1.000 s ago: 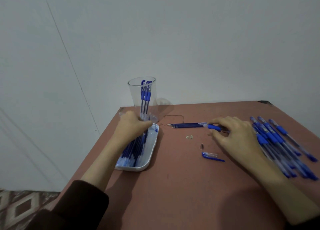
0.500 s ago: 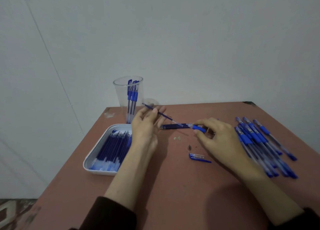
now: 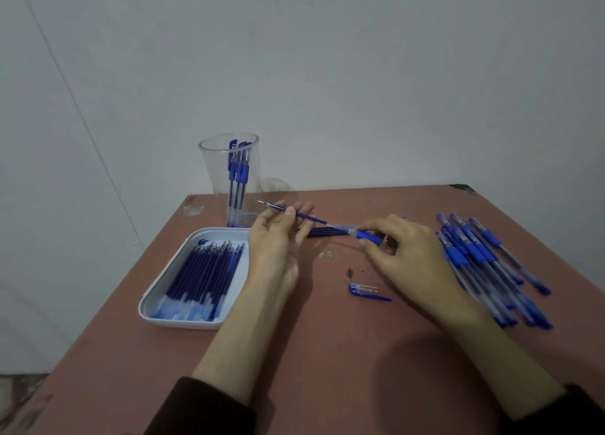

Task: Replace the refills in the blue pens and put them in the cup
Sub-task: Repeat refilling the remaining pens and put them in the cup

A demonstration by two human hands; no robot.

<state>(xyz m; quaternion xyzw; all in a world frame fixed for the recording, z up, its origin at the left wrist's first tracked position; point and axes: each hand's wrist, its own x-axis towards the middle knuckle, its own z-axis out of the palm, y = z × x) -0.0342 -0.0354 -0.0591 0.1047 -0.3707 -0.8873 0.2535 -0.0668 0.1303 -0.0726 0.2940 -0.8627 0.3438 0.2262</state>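
My left hand [image 3: 275, 248] pinches a thin dark blue refill [image 3: 311, 219] between thumb and fingers, tip pointing up-left. The refill's other end enters the clear barrel of a blue-grip pen [image 3: 368, 237], which my right hand [image 3: 409, 257] grips just above the table. A clear cup [image 3: 216, 172] with a few blue pens stands at the back left. In front of it a white tray [image 3: 154, 300] holds several refills [image 3: 203, 271]. Several blue pens [image 3: 484, 261] lie in a pile at the right.
A blue pen cap [image 3: 363, 290] and a small metal tip [image 3: 349, 273] lie on the brown table between my hands. A few loose refills [image 3: 327, 231] lie behind my left hand. Small scraps [image 3: 326, 254] sit nearby. The table's left edge runs beside the tray.
My left hand left the tray with a refill and brought it to the pen barrel in my right hand. The right hand lifted the barrel slightly off the table.
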